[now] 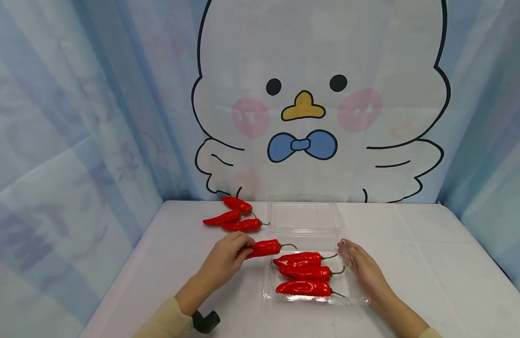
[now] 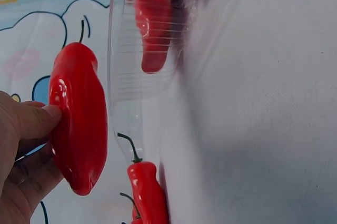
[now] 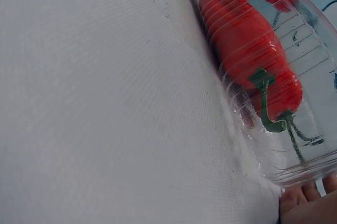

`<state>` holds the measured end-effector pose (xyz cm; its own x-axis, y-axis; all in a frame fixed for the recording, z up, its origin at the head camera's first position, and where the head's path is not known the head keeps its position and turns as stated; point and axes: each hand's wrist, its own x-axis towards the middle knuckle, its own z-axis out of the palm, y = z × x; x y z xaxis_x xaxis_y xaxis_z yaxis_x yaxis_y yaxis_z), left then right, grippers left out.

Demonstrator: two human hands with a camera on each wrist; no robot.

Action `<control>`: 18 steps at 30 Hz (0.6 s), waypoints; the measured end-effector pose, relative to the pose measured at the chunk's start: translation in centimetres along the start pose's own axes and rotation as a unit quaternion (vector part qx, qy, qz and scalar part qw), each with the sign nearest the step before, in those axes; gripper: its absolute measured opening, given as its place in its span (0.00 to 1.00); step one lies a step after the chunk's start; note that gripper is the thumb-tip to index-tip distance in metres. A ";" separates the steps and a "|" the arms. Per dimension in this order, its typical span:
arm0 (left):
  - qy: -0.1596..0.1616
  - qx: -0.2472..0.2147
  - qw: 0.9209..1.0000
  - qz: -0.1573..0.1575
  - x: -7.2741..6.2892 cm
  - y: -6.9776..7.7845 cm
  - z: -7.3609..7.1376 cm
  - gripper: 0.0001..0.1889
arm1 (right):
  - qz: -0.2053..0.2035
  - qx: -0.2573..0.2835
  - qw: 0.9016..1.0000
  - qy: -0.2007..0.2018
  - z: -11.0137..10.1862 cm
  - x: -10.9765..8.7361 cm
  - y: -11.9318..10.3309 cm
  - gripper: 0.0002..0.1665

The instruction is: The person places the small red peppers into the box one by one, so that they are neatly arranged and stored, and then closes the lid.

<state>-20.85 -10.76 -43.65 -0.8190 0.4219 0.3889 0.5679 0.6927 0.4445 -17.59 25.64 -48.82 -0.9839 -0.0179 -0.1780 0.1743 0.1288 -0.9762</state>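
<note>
My left hand pinches a red chili pepper between thumb and fingers. In the left wrist view the held pepper is raised above the table, stem end away from the palm. In the head view it overlaps the back left corner of a clear plastic box. Three red peppers lie side by side in that box, the nearest pepper along the front wall, stems pointing right. My right hand touches the box's right side with extended fingers, partly seen through the plastic.
The box's clear hinged lid lies folded back toward the curtain. Three more red peppers, including the front one, lie in a loose group at the back left of the white table. A black object shows beside the left wrist.
</note>
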 end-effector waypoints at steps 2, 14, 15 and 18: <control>0.001 0.000 1.000 0.006 0.0 0.1 0.0 0.11 | -0.002 0.007 1.000 -0.001 0.0 0.0 0.0 0.36; -0.011 -0.008 0.999 0.036 0.0 1.4 0.3 0.10 | 0.001 0.017 1.000 -0.004 0.0 0.1 -0.1 0.35; -0.011 -0.010 0.999 0.038 0.0 1.5 0.3 0.10 | 0.001 0.018 1.000 -0.005 0.0 0.2 -0.1 0.35; -0.011 -0.016 0.999 0.044 0.0 1.7 0.4 0.10 | 0.004 0.022 1.000 -0.007 0.0 0.2 0.0 0.35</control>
<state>-19.94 -9.33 -43.25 -0.7675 0.4934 0.4091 0.6395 0.6334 0.4357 -17.75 25.63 -48.82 -0.9817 -0.0310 -0.1878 0.1846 0.0856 -0.9791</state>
